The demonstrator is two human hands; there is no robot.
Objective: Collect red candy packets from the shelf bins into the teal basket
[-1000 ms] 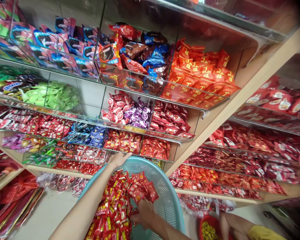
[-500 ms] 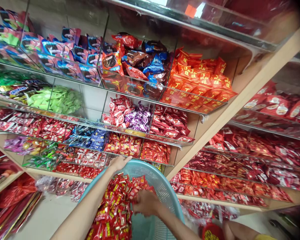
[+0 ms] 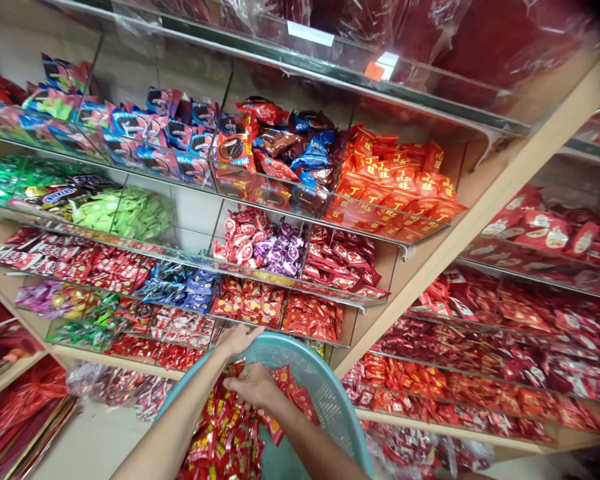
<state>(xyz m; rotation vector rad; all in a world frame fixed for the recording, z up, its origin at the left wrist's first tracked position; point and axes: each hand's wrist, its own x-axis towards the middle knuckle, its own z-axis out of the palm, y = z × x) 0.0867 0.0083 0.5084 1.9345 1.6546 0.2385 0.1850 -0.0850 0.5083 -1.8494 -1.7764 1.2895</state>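
Observation:
A teal plastic basket [image 3: 347, 393] with perforated sides is in front of me, low in the view. My left hand [image 3: 237, 339] is closed over its far rim. Red and yellow wrapped candies [image 3: 225, 430] fill the basket's left side. Flat red packets [image 3: 300, 393] lie against the far right inner wall. My right hand [image 3: 255, 385] is inside the basket over the candies, its fingers curled down. What its fingers hold, if anything, is hidden under the hand. Part of the basket's teal bottom shows below my right wrist.
Glass-fronted shelves behind the basket hold orange packets [image 3: 395, 183], blue and brown snack packs [image 3: 300, 150], purple candies [image 3: 280, 247] and green packets [image 3: 125, 213]. A wooden upright [image 3: 480, 200] divides them from the right-hand shelves of red packets [image 3: 480, 333]. Clear bags [image 3: 125, 390] lie on the floor.
My right hand has moved up and left within the basket, from beside the flat red packets to over the candies. My left hand stays at the rim. The whole view has shifted slightly.

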